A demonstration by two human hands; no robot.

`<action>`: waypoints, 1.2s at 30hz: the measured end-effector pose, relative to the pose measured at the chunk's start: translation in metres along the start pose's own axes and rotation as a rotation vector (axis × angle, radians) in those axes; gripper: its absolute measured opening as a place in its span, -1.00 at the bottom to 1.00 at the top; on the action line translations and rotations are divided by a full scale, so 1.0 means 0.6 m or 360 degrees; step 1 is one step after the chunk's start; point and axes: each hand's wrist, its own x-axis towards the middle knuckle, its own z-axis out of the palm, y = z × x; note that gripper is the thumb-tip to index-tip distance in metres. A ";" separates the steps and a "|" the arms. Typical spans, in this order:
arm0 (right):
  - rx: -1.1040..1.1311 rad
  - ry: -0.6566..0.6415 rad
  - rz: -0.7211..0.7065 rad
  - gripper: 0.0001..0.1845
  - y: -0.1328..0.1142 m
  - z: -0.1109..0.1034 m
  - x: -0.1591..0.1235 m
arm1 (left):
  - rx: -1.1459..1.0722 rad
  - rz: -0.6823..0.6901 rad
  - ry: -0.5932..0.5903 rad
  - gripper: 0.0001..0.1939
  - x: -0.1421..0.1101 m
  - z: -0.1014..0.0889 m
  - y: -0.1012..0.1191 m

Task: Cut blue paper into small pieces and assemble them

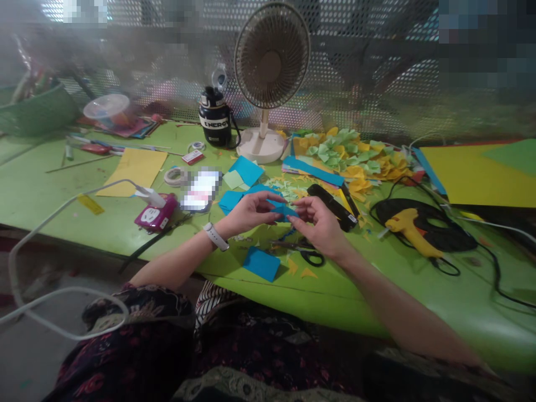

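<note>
Between both hands, above the green table, is a small folded piece of blue paper [285, 210]. My left hand [255, 212], with a white watch on its wrist, pinches the paper from the left. From the right, the fingers of my right hand [319, 224] close on its other edge. More blue paper [230, 201] lies just behind my left hand. A blue square of paper [262, 263] rests near the table's front edge. Beside it, partly under my right hand, are scissors [312, 257] with black handles. Small paper scraps [288, 187] are scattered behind the hands.
At the back stand a fan [272, 61] and a black bottle [215, 120]. Cut green and yellow paper pieces [352, 151] are heaped at back right. A yellow glue gun [412, 231] with its cord lies right. Left are a phone [201, 191] and a purple power adapter [156, 213].
</note>
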 end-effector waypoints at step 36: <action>0.0176 -0.0113 0.0082 -0.60 -0.008 -0.005 0.004 | -0.0291 -0.0444 -0.0091 -0.71 0.006 -0.010 -0.006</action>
